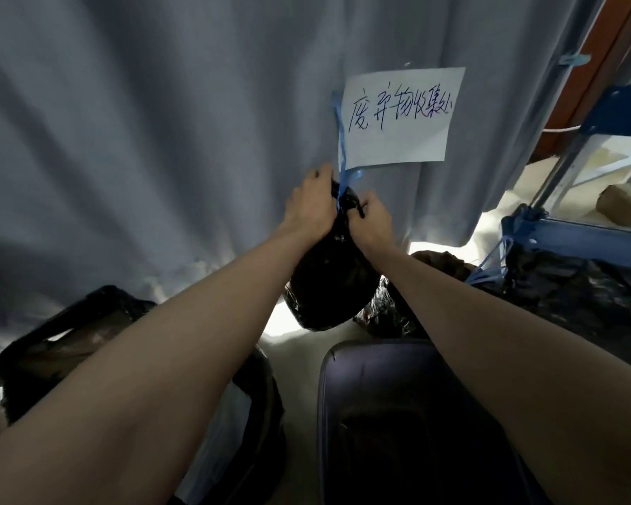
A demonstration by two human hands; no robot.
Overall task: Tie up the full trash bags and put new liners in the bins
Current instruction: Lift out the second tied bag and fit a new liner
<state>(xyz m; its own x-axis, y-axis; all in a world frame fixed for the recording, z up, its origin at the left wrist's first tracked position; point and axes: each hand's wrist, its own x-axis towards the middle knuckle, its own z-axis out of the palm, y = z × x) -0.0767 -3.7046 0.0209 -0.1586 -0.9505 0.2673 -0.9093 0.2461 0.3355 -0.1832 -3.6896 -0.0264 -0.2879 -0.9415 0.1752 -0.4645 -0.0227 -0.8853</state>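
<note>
Black trash bag (334, 282), full and rounded, hangs in the air in front of a grey curtain (161, 122), held up by its gathered neck with both arms stretched forward. Its bottom hangs above the pale floor (299, 344), just beyond the far rim of the dark bin (397, 413) at the lower middle. The left hand (312, 207) grips the neck from the left, fingers curled round the bunched plastic. The right hand (370, 220) pinches the neck from the right, fingertips closed on the plastic and, it seems, on the blue tie (341, 140); the exact hold on the tie is hard to tell. That blue tie runs up from between the hands along the left edge of a white paper sign (401, 118) with handwritten characters, fixed to the curtain.

At the lower left stands a second bin (70, 340) lined with black plastic, partly hidden by the left forearm. To the right, more black bags (569, 297) lie heaped beneath a blue metal shelf (576, 238), with blue cord (492, 264) trailing from its corner post.
</note>
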